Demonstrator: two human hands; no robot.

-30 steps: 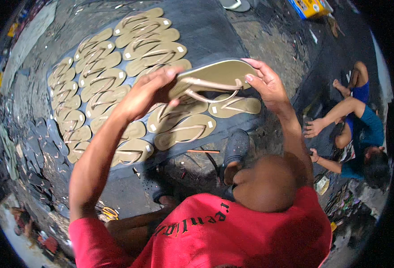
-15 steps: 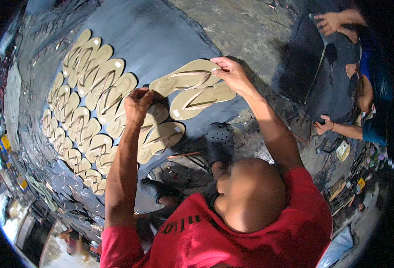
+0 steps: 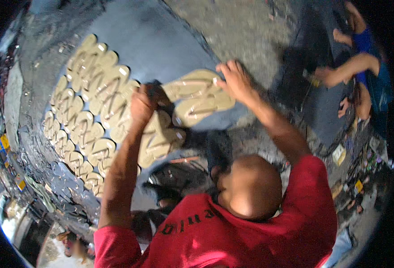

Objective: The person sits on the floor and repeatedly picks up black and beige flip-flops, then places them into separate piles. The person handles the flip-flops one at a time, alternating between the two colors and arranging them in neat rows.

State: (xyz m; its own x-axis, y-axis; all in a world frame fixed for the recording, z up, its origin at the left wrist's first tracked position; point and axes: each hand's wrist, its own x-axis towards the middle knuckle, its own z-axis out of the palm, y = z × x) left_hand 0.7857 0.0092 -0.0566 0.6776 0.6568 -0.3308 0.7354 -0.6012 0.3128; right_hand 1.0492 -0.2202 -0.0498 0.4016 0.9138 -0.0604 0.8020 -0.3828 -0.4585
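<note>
A pair of tan flip-flops [image 3: 191, 112] with shiny straps lies between my hands on the dark sheet, one beside the other. My right hand [image 3: 238, 84] is at their right end, fingers stretched out and apart, the thumb near the edge of the farther one. At their left end, my left hand [image 3: 142, 105] has its fingers curled in; a dark patch beside the fingertips is too blurred to identify, and what they hold is hidden. Left of that hand, rows of similar tan flip-flops [image 3: 90, 131] lie packed closely together, several bearing small white stickers.
A dark blue-grey sheet [image 3: 134, 33] lies under the flip-flops, with rough concrete floor [image 3: 246, 29] beyond its edge. At the right, other people's arms [image 3: 355, 67] reach over a black sheet [image 3: 311, 96]. My feet in dark clogs are near the sheet's front edge.
My right hand's fingers have loosened from the farther flip-flop and spread. That flip-flop now sits closer against its mate. My left hand has shifted slightly. The other people's arms have moved.
</note>
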